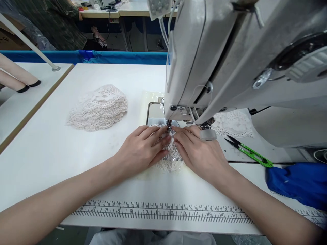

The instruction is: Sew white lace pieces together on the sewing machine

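Observation:
A piece of white lace (pixel 170 154) lies on the sewing machine bed, its far edge under the presser foot (pixel 169 123). My left hand (pixel 143 146) rests flat on the lace's left side, fingers stretched toward the needle area. From the right, my right hand (pixel 199 149) lies on the lace too, with its fingers extended and fingertips close to the foot. Both hands press the lace down rather than wrap round it. The sewing machine (pixel 204 68) hangs over the right hand and hides part of the needle area.
A stack of lace pieces (pixel 99 108) sits left on the table. More lace (pixel 233 124) lies behind the right hand, near green thread snips (pixel 251 153) and blue cloth (pixel 298 183). A printed ruler (pixel 163 211) runs along the front edge. A person (pixel 51 20) is at the back left.

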`<state>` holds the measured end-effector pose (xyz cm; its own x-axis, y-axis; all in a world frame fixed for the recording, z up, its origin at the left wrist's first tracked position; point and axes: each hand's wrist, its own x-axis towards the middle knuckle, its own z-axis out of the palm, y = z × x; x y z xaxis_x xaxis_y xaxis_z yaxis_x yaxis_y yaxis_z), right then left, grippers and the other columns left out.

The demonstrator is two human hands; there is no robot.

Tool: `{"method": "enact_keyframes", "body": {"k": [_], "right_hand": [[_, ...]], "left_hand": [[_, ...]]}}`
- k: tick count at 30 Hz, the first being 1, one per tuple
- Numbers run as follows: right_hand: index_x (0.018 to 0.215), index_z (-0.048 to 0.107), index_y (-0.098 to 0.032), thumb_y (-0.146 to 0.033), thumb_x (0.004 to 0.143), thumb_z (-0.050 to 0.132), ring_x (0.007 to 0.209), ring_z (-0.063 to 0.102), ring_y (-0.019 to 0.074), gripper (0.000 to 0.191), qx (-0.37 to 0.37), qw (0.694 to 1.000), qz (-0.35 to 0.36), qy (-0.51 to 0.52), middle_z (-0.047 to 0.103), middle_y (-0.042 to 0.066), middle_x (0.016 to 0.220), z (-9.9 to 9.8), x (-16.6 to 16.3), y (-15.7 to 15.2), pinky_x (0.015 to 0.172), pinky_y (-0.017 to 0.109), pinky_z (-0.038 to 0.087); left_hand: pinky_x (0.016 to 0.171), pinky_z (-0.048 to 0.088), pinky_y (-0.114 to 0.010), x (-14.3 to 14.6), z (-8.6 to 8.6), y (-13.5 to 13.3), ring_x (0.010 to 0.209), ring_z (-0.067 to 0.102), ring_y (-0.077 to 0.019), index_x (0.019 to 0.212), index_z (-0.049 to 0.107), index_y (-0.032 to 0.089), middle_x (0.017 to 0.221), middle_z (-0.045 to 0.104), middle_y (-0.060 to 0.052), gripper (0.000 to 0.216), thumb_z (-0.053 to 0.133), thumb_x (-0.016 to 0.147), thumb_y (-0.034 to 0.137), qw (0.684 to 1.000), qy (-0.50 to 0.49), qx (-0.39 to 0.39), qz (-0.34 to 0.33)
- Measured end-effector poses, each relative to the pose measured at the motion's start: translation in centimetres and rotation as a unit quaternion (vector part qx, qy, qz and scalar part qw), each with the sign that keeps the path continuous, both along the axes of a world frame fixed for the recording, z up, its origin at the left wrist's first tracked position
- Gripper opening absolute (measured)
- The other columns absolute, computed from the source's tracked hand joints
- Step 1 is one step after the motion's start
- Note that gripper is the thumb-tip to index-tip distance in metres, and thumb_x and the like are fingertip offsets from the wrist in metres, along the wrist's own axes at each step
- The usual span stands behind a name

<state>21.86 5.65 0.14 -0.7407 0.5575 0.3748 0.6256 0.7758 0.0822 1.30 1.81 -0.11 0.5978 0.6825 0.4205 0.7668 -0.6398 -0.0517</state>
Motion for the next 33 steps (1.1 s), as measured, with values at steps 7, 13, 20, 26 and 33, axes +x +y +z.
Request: {"method": "enact_keyframes", "body": {"k": [7,13,20,26,33], "right_hand": [[0.115,0.062,-0.010,-0.013,0.090,0.047,0.094,0.060,0.0237,0.029,0.035,0.999,-0.023,-0.029,0.074,0.009,0.092,-0.01,-0.05,0.38,0.081,0.035,0.044],[0.118,0.061,-0.008,-0.015,0.091,0.048,0.097,0.060,0.0240,0.030,0.055,0.998,-0.025,-0.037,0.073,0.011,0.098,-0.16,-0.02,0.56,0.085,0.036,0.044],[0.118,0.060,-0.009,-0.013,0.089,0.050,0.099,0.060,0.0229,0.031,0.057,0.997,-0.016,-0.048,0.071,0.011,0.107,-0.28,0.06,0.60,0.088,0.035,0.043],[0.108,0.063,-0.011,-0.011,0.088,0.052,0.103,0.059,0.0219,0.023,0.057,0.998,-0.005,-0.041,0.067,0.010,0.117,-0.46,0.09,0.68,0.093,0.035,0.042],[0.096,0.066,-0.016,-0.013,0.089,0.053,0.105,0.059,0.0214,0.015,0.053,0.998,0.001,-0.034,0.067,0.008,0.119,-0.42,0.15,0.65,0.101,0.038,0.037]], "left_hand": [[0.095,0.048,-0.038,0.26,-0.11,-0.12,0.116,0.060,-0.0246,0.118,0.064,0.015,0.121,0.066,-0.013,0.036,0.051,0.095,0.038,0.999,0.034,0.022,0.019],[0.097,0.048,-0.040,0.41,0.08,-0.10,0.117,0.060,-0.0233,0.119,0.063,0.016,0.121,0.066,-0.012,0.036,0.047,0.097,0.040,0.998,0.044,0.021,0.030],[0.098,0.047,-0.040,0.55,-0.07,-0.24,0.116,0.061,-0.0234,0.120,0.063,0.016,0.121,0.066,-0.012,0.037,0.049,0.096,0.040,0.998,0.050,0.027,0.031],[0.098,0.047,-0.041,0.62,0.09,-0.25,0.113,0.062,-0.0234,0.118,0.064,0.015,0.119,0.067,-0.013,0.038,0.048,0.096,0.041,0.998,0.045,0.037,0.034],[0.098,0.047,-0.041,0.58,-0.05,-0.19,0.114,0.062,-0.0237,0.119,0.064,0.016,0.121,0.066,-0.013,0.039,0.048,0.096,0.043,0.998,0.040,0.029,0.039]]}}
